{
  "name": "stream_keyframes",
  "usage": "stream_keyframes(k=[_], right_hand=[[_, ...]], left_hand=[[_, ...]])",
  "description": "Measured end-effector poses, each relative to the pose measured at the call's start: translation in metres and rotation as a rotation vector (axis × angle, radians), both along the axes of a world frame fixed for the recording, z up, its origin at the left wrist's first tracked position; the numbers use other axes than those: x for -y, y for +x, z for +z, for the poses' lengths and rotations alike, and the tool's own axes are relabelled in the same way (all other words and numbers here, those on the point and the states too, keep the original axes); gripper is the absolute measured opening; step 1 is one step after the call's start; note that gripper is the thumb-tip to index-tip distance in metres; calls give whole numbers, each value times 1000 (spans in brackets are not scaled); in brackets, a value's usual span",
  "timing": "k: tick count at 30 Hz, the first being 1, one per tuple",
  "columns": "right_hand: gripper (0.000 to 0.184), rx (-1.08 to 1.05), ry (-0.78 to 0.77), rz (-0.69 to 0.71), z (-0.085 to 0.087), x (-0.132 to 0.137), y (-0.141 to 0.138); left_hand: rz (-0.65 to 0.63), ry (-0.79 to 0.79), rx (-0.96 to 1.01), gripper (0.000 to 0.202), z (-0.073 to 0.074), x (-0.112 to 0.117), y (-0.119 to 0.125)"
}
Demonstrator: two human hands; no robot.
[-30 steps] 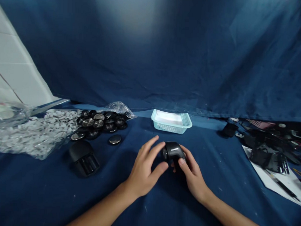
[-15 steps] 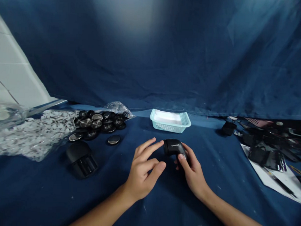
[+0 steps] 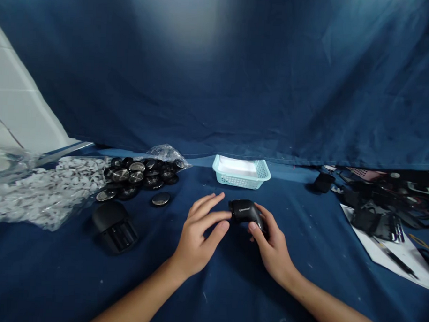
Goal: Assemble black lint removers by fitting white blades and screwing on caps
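Note:
My right hand (image 3: 273, 243) is wrapped around the grip of a black angled handheld device (image 3: 246, 211), shaped like a fabric shaver, with small white lettering on its side. Its wider end points left. Facing that end is my left hand (image 3: 201, 233), open, fingers apart; one fingertip is at or very close to the device's edge, and I cannot tell whether it touches. Left of my hands lies a black rounded housing (image 3: 113, 225) with an open slot. A round cap (image 3: 160, 199) with a silvery face rests alone beyond it, near a heap of similar black-rimmed caps (image 3: 136, 177).
A clear bag of small white parts (image 3: 58, 193) lies at the left. Behind my hands stands a light-blue basket (image 3: 240, 181) with a white lining. On the right are a small black block (image 3: 322, 182), a white sheet (image 3: 366, 244), a black pen (image 3: 401, 264) and piled black parts (image 3: 377, 220).
My left hand has shifted slightly left and its fingers have changed pose at the device's wide end. The device has tilted a little in my right hand.

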State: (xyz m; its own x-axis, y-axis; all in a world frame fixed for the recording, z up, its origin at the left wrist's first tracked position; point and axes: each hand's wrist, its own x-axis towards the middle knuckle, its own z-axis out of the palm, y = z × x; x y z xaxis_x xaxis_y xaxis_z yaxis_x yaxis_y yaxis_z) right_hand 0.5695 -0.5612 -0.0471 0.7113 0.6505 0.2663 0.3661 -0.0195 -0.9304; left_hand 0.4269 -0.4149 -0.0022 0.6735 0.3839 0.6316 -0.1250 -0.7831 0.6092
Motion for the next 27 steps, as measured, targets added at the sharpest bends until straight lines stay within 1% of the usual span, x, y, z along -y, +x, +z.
stream_keyframes(k=[2, 3, 5, 6, 7, 8, 10, 11, 13, 14, 16, 17, 19, 20, 21, 22, 24, 25, 26, 27], right_hand=[[52, 23, 0, 16, 0, 0, -1], [52, 30, -3, 23, 0, 0, -1], [52, 25, -7, 22, 1, 1, -1], [52, 17, -6, 13, 1, 1, -1], [52, 9, -2, 5, 0, 1, 0], [53, 4, 5, 1, 0, 1, 1], [53, 12, 28, 11, 0, 1, 1], [53, 25, 38, 25, 0, 2, 1], [52, 71, 45, 52, -1, 3, 0], [52, 108, 42, 62, -1, 4, 0], [52, 213, 35, 84, -1, 6, -1], [53, 271, 38, 92, -1, 7, -1], [54, 370, 51, 102, -1, 8, 0], [54, 401, 57, 100, -1, 8, 1], [54, 415, 58, 92, -1, 8, 2], [53, 416, 55, 80, -1, 8, 3], [53, 400, 44, 56, -1, 8, 5], [53, 392, 40, 48, -2, 7, 6], [53, 391, 37, 46, -2, 7, 6], [53, 400, 35, 51, -2, 7, 6]], left_hand=[[11, -104, -55, 37, -1, 0, 2], [-8, -129, -81, 39, -1, 0, 2], [-87, -106, -103, 29, 1, 0, 1], [-132, -77, -94, 28, 2, 0, 0], [-168, -54, -72, 33, 4, 1, -2], [-186, -47, -47, 36, 5, 1, -3], [-177, -106, -27, 27, 4, 2, -2], [-164, -180, -36, 26, 3, 2, -1], [-159, -413, -87, 47, -3, 0, 5], [-174, -547, -129, 54, -6, 0, 8], [-232, -779, -232, 59, -10, -1, 13], [-262, -861, -285, 62, -10, -1, 14], [-325, -950, -351, 64, -9, -2, 14], [-354, -951, -344, 61, -7, -3, 13], [-374, -913, -322, 58, -5, -3, 11], [-379, -845, -288, 61, -4, -4, 10], [-365, -732, -209, 81, -3, -6, 8], [-353, -730, -180, 86, -3, -7, 8], [-343, -774, -175, 83, -4, -8, 9], [-330, -852, -193, 75, -6, -8, 10]])
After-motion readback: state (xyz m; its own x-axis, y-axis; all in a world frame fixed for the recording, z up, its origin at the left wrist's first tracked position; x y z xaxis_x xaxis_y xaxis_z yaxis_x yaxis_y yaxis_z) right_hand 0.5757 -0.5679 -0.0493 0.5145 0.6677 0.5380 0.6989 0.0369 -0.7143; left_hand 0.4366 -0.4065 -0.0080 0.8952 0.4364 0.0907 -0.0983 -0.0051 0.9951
